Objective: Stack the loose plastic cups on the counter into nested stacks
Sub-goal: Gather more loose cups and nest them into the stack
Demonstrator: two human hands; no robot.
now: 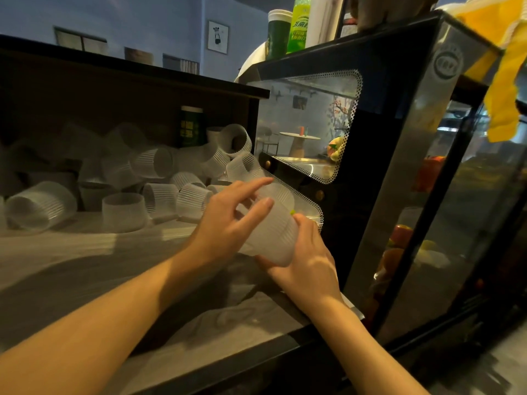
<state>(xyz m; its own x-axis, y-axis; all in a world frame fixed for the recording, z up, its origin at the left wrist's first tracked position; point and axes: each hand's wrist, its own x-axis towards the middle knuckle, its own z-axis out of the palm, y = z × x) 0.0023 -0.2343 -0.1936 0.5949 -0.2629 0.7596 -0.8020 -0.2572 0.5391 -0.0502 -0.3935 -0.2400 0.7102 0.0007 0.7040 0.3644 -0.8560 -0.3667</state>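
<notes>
Two bare hands meet over the right end of the counter (85, 252), close to its front edge. Between them is a stack of cups (271, 223), see-through plastic with little ribs, lying tilted with its open end pointing up and away. The right hand (306, 259) holds the bottom of the stack, with the thumb curled under it and the fingers wrapped round the far side. The left hand (228, 220) is on the upper part of the stack, with its fingers bent lightly round the cup wall and the first finger stretched out along the top. The stack is up in the air and does not touch the counter. Many loose cups (125, 178) lie in a messy heap along the back edge of the counter, from the left end to just behind the hands. Most lie on their sides, and one stands upside down near the middle. A dark green can (191, 126) stands at the back behind the heap. A glass display case (399, 166) stands just beside the right end of the counter, with a green bottle (298, 24) on top.
</notes>
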